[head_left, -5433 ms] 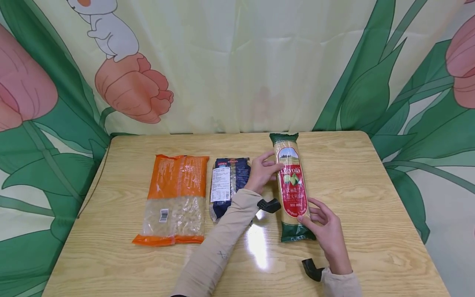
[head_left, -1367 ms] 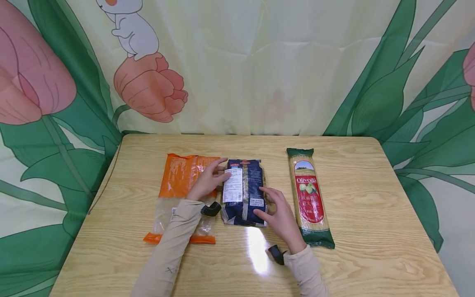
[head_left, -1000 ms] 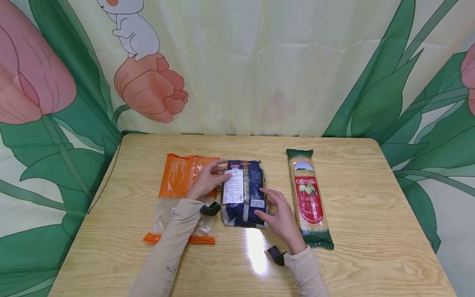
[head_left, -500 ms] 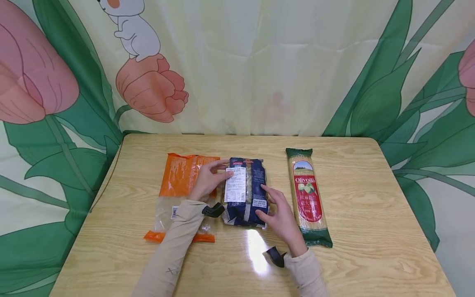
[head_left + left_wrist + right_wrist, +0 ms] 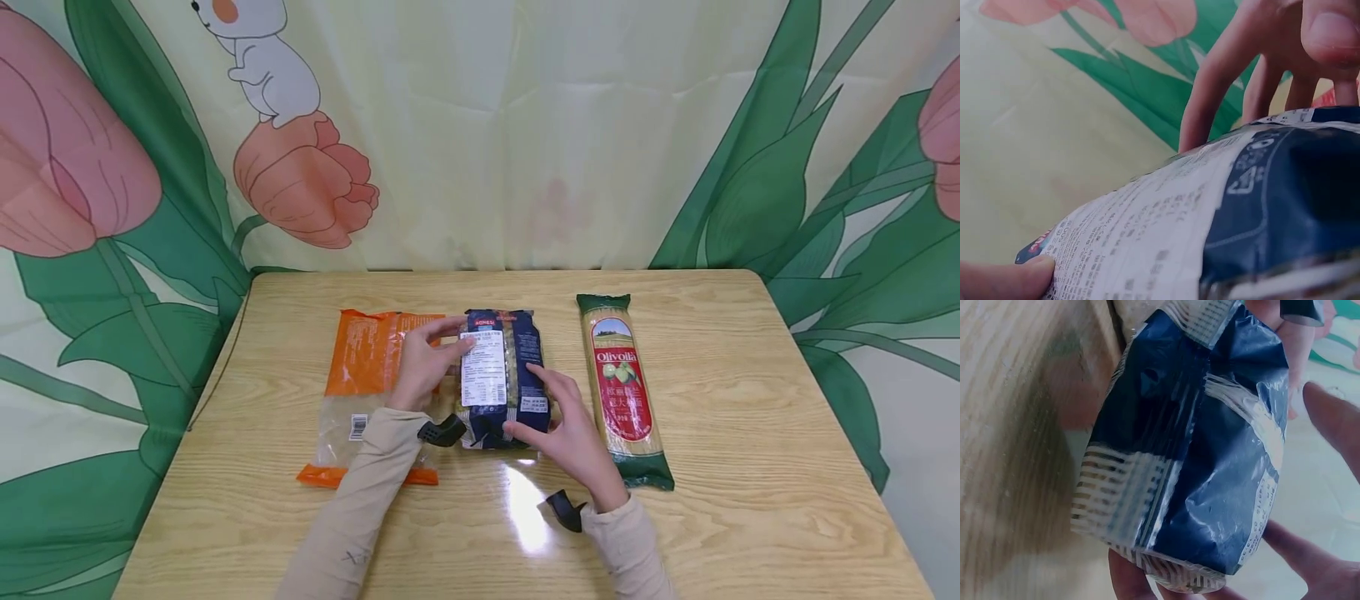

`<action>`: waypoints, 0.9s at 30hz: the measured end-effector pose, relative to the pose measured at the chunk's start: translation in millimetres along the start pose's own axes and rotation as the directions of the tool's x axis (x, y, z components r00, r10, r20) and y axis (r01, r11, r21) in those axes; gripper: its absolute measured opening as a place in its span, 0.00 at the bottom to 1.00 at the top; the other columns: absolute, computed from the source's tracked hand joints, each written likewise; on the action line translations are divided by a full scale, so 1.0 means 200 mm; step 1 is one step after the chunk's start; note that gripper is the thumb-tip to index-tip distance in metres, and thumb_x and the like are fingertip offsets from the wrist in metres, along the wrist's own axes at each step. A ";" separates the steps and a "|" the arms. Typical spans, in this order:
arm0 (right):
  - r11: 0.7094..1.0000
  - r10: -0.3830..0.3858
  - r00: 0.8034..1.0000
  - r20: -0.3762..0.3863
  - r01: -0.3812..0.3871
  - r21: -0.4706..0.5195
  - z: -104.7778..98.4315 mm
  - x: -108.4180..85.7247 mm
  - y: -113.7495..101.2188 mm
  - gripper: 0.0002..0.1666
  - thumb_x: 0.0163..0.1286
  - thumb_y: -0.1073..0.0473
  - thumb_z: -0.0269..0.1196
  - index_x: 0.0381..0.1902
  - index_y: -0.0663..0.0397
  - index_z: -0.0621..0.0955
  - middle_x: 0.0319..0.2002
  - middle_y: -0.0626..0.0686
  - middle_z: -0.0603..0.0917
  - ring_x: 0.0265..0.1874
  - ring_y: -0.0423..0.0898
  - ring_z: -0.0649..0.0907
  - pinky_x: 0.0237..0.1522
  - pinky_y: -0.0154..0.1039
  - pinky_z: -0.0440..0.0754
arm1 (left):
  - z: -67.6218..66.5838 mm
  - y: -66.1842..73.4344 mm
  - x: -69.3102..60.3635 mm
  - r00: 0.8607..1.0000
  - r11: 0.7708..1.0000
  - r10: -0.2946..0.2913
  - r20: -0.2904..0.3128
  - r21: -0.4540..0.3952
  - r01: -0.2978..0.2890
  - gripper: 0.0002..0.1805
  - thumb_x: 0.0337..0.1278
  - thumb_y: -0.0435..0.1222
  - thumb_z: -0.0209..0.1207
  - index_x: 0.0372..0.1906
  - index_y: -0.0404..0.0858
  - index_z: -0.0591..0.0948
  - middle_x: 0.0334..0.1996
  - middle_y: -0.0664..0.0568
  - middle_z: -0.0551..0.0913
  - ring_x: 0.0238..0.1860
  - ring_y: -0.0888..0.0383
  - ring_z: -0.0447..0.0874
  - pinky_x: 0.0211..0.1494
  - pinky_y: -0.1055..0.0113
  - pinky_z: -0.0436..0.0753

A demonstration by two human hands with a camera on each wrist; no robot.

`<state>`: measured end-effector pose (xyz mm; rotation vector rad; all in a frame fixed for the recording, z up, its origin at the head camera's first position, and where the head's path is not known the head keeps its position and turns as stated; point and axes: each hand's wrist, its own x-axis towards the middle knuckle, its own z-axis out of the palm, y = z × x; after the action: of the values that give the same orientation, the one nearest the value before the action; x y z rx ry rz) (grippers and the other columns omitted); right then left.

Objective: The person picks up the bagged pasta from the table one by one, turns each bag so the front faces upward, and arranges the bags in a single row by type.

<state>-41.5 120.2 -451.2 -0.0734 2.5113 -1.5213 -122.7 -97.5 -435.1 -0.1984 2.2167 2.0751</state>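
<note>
A dark blue pasta bag (image 5: pixel 525 350) with a white label is held between both hands in the head view. My left hand (image 5: pixel 426 362) grips its left edge, the thumb on the label. Near the lower right corner my right hand (image 5: pixel 573 429) grips the bag, thumb on the front. In the left wrist view the label (image 5: pixel 1141 237) faces the camera, with the left thumb (image 5: pixel 1007 279) on it. The right wrist view shows the bag's bottom end (image 5: pixel 1222 487) off the wooden table, several right-hand fingers (image 5: pixel 1129 578) beneath or behind it.
An orange and clear bag (image 5: pixel 363 358) lies at the left, partly under the left forearm. A long green-ended spaghetti pack (image 5: pixel 622 383) lies on the table (image 5: pixel 750 417) just right of the right hand. A patterned curtain (image 5: pixel 480 167) hangs behind.
Both hands have gone from the spaghetti pack to the blue bag. In the last half second the bag has risen slightly and tilted, its front facing the head camera more.
</note>
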 end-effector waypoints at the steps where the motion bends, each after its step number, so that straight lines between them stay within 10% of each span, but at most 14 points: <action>1: 1.000 -0.002 1.000 -0.002 0.002 -0.010 0.00 0.00 0.00 0.52 0.55 0.42 0.76 0.75 0.32 0.63 0.74 0.59 0.56 0.68 0.65 0.66 0.56 0.62 0.80 | 0.00 0.00 -0.01 1.000 1.000 0.005 -0.009 -0.009 -0.005 0.19 0.58 0.32 0.68 0.56 0.40 0.84 0.54 0.43 0.82 0.42 0.50 0.88 0.35 0.60 0.88; 15: 0.996 0.026 0.991 -0.132 -0.038 -0.087 0.04 -0.03 -0.05 0.58 0.45 0.34 0.78 0.73 0.33 0.65 0.74 0.56 0.58 0.71 0.60 0.63 0.68 0.66 0.65 | 0.07 0.02 -0.06 0.997 0.982 -0.003 -0.077 -0.189 -0.012 0.18 0.58 0.26 0.65 0.55 0.39 0.85 0.55 0.44 0.81 0.29 0.58 0.84 0.29 0.62 0.86; 27: 0.986 0.007 0.978 -0.208 -0.042 -0.162 0.11 -0.02 -0.08 0.68 0.40 0.28 0.77 0.76 0.32 0.59 0.75 0.58 0.58 0.70 0.62 0.65 0.64 0.67 0.70 | 0.10 0.03 -0.10 0.989 0.975 -0.021 -0.146 -0.221 -0.012 0.19 0.56 0.27 0.67 0.54 0.40 0.85 0.55 0.44 0.81 0.37 0.53 0.88 0.27 0.65 0.87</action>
<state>-35.1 94.5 -446.0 0.0961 2.7864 -1.3722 -104.1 -76.3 -427.5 -0.3855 2.0513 2.3759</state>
